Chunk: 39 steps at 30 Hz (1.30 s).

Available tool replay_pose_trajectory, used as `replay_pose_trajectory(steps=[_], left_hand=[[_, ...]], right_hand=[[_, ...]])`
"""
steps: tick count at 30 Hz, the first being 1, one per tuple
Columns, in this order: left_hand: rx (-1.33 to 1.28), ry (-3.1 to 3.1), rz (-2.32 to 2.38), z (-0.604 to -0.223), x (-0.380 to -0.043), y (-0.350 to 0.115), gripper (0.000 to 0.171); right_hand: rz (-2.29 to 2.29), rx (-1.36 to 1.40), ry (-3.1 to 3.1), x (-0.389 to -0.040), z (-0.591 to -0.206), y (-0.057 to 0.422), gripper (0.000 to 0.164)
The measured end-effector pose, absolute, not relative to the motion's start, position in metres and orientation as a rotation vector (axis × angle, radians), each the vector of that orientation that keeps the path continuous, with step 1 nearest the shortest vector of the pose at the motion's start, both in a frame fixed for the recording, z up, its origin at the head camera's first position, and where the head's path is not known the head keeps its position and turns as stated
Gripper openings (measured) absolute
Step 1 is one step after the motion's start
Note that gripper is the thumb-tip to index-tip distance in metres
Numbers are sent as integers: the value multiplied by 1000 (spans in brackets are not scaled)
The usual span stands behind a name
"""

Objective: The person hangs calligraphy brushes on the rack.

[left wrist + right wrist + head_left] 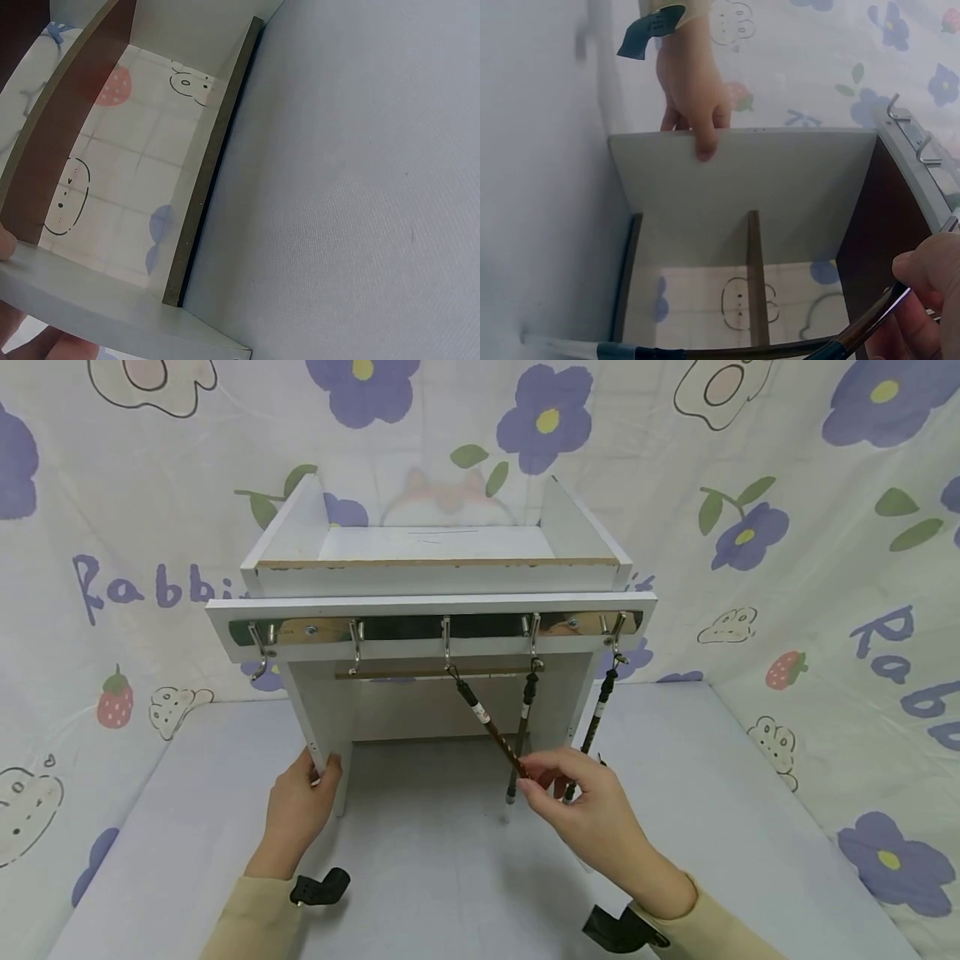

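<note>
A white shelf unit [442, 582] stands on the table, with a shiny hook rail [408, 627] along its front. My left hand [295, 806] grips the edge of its left side panel [780, 169], thumb on the inner face. From the middle hook hangs a dark calligraphy brush [491, 727] with a white label, slanting to the right. My right hand [596, 806] pinches its lower part between thumb and fingers, hiding the tip. A second brush [525, 706] and a third brush [597, 717] hang from the two hooks to the right, the third partly behind my right hand.
Two bare hooks, the far-left hook [258, 652] and its neighbour [355, 647], are on the rail's left. A pale cloth covers the table [420, 877]. A printed flower curtain [750, 635] stands behind and beside the shelf. Each wrist carries a black camera mount [321, 887].
</note>
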<state>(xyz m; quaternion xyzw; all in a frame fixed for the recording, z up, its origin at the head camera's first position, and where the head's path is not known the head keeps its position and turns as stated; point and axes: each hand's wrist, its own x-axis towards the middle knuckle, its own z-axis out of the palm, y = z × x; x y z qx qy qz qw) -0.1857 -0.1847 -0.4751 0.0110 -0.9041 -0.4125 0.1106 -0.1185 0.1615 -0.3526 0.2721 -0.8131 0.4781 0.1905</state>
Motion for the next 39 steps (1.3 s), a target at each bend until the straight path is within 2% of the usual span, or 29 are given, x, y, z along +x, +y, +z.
replay_pose_trajectory(steps=[30, 39], left_hand=[[37, -2654, -1219, -474, -185, -183, 55], [32, -2651, -1209, -474, -184, -184, 55]], right_hand=[[1351, 719, -2318, -120, -354, 159, 20], [1399, 736, -2347, -132, -380, 157, 21]])
